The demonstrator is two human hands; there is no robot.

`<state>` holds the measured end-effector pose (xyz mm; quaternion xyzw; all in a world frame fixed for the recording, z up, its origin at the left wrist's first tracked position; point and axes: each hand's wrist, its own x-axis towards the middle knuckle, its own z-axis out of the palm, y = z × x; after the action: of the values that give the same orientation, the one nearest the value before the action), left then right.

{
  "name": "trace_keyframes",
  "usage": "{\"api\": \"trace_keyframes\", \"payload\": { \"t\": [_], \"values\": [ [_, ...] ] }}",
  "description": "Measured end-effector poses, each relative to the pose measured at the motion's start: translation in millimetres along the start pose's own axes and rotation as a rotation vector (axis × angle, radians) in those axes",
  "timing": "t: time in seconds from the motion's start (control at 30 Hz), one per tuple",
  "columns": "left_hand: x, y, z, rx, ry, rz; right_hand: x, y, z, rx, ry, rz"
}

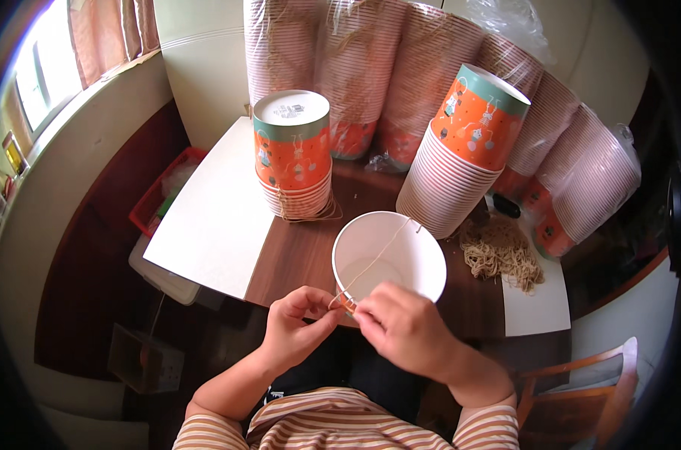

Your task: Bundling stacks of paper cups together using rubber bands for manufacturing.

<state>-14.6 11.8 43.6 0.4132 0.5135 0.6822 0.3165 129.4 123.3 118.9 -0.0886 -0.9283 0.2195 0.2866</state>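
A paper bucket, white inside, sits with its mouth up at the table's near edge. A thin tan cord runs from a hole at its far rim across the opening to the near rim. There my left hand is closed in a pinch on the cord, just left of the rim. My right hand is closed at the near rim, its fingertips beside the cord. The fingers hide what exactly the right hand grips. Part of the bucket's orange and green outside shows between my hands.
A short stack of orange buckets stands upside down at the left, cords around its rims. Behind the open bucket rises a taller stack. Plastic-wrapped stacks line the back. A cord pile lies right; a wooden chair stands lower right.
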Motion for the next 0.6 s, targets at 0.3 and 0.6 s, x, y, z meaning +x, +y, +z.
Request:
{"api": "trace_keyframes", "payload": {
  "t": [0.3, 0.6],
  "values": [
    [-11, -11, 13, -0.392, 0.051, -0.103, -48, -14, 36, -0.389, 0.218, 0.047],
    [-13, -16, 11, -0.667, 0.028, -0.285, -49, 4, 75, -0.205, 0.411, 0.142]
  ]
}}
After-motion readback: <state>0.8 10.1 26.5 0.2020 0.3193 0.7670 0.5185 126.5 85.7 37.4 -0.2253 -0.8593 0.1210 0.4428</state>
